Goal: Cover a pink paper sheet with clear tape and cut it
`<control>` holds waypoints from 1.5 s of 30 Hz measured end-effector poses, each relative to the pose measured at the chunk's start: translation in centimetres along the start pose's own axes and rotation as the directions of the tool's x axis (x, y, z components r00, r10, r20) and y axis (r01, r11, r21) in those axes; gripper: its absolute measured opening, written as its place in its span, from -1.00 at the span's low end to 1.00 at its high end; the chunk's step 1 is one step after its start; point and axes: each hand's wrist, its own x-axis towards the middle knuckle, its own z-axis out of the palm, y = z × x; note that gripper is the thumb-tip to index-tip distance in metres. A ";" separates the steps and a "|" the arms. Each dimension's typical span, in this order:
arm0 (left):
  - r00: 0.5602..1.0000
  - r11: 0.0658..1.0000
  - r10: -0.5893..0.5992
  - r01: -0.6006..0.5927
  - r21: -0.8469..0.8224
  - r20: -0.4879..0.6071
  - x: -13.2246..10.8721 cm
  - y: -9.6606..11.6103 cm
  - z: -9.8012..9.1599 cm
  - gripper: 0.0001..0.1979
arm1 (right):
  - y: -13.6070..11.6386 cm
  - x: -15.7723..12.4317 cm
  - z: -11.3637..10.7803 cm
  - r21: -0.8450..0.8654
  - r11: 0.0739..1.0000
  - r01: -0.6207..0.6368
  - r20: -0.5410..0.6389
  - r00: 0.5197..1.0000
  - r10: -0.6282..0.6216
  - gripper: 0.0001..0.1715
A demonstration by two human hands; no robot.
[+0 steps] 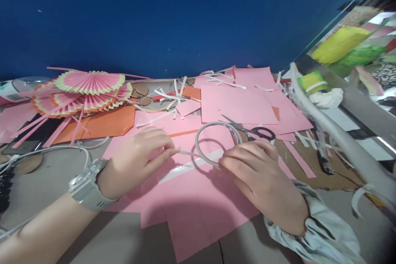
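My right hand is closed on the near right side of a thin roll of white double-sided tape, held on edge above the pink paper. A narrow strip of tape runs left from the roll to my left hand, which pinches its free end between thumb and fingertip. Below the strip, a shiny white band lies across the pink paper sheet. Just behind my right hand lie scissors with black handles, blades pointing up and left, partly seen past the roll.
Pleated pink paper fans are heaped at the back left on an orange sheet. White paper scraps and pink sheets spread along the back. A utility knife and a pale curved tube lie to the right. A blue panel rises behind.
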 end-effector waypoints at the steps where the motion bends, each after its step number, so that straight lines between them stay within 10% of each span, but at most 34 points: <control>1: 1.000 1.000 0.011 -0.011 0.028 -0.002 0.0 0.2 0.0 -0.81 | 0.0 0.0 0.0 -0.005 1.000 -0.009 -0.007 1.000 0.009 -0.76; 10: 0.985 0.949 0.143 -0.109 0.294 -0.095 -0.9 1.8 0.7 -0.83 | 0.5 0.0 -0.7 -0.209 0.968 -0.138 -0.174 0.979 0.102 -0.89; 25: 0.982 0.955 0.005 0.051 0.291 -0.188 -1.2 3.0 -1.3 -0.79 | 2.1 -1.1 -4.9 -0.348 0.922 -0.168 -0.235 0.968 0.087 -0.93; 36: 0.900 0.918 -0.380 0.396 -0.036 0.212 -5.3 3.5 4.4 -0.72 | 2.8 -5.6 -1.0 -0.283 0.951 -0.127 0.018 0.990 0.138 -0.78; 45: 0.921 0.921 -0.356 0.374 -0.110 0.159 -6.5 4.4 4.9 -0.69 | -2.6 -0.7 0.3 0.118 0.985 -0.128 0.321 0.943 0.084 -0.61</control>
